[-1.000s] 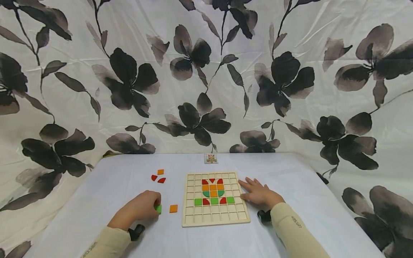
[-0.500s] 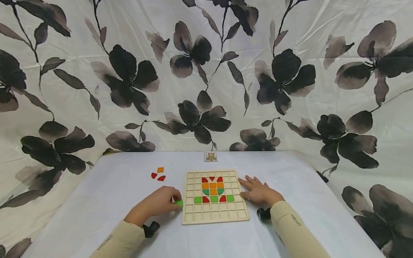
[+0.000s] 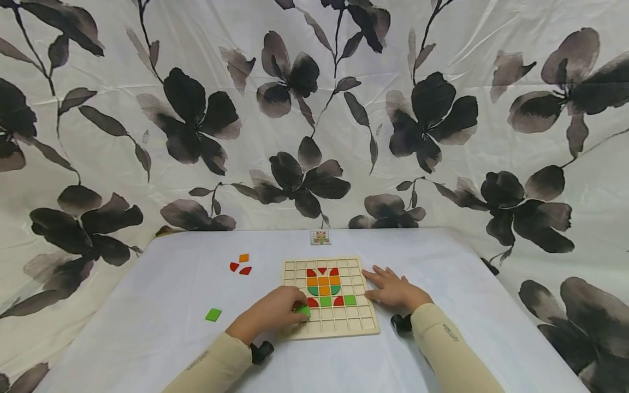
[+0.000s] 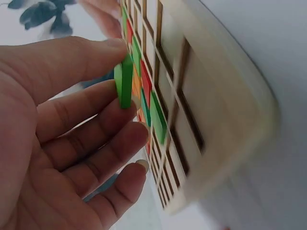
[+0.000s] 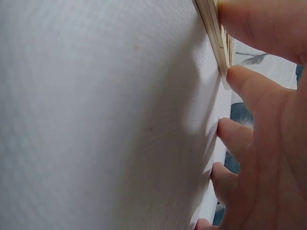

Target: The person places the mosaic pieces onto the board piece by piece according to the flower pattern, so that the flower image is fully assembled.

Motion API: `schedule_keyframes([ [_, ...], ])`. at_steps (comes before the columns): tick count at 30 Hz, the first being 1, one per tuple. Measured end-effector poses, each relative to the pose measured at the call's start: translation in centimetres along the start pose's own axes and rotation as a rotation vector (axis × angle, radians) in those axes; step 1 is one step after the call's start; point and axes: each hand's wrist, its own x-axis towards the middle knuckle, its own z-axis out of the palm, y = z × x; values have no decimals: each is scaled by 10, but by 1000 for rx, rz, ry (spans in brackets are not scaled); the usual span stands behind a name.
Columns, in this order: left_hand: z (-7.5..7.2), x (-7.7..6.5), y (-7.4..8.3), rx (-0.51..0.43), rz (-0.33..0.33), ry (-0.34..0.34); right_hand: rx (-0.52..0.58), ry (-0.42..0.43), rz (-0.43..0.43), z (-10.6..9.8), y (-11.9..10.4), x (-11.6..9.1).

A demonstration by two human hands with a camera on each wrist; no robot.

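My left hand [image 3: 272, 312] is over the lower left part of a wooden grid board [image 3: 339, 327]. Between thumb and fingers it pinches a green square tile [image 4: 124, 81], held just above the grid in the left wrist view. Red, orange, teal and green tiles fill several cells; one green tile [image 4: 157, 117] sits in the grid near the fingertips. My right hand [image 3: 393, 289] lies at the board's right side, fingers spread. Its thumb and a finger touch the board's edge [image 5: 221, 55], while other fingertips rest on the cloth. The left hand hides some cells.
Another green tile [image 3: 213, 315] lies on the white table left of the board. Farther back are an orange square [image 3: 243, 257] and two red pieces, one a red petal-shaped piece [image 3: 245, 271]. A small patterned card [image 3: 321, 237] stands behind the board.
My left hand has carried the green tile right, from the table to above the board. A green tile on the left is uncovered; an orange one is now hidden. The right hand stays put.
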Motion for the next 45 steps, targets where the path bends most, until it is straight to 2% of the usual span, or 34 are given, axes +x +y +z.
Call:
schedule_keyframes([
  [6,9,13,16,28,39,20,-1,4,-5,-1,0,2],
  [13,21,23,31,-4,-43,14,34,5,-3,2,1,2],
  [16,25,27,32,11,-29,10,34,9,-4,2,1,2],
  [22,29,33,31,-43,-29,2,24,12,-9,0,1,1],
  [29,27,36,31,-83,-1,0,15,9,-13,0,1,1],
  [36,25,36,30,-80,-19,-2,23,9,-9,1,1,2],
  [38,25,35,32,-68,-22,1,20,8,-9,0,1,1],
  [41,26,31,36,17,-13,9,17,7,-17,-1,1,0],
  [45,28,24,45,215,50,28,14,3,-19,-1,0,0],
])
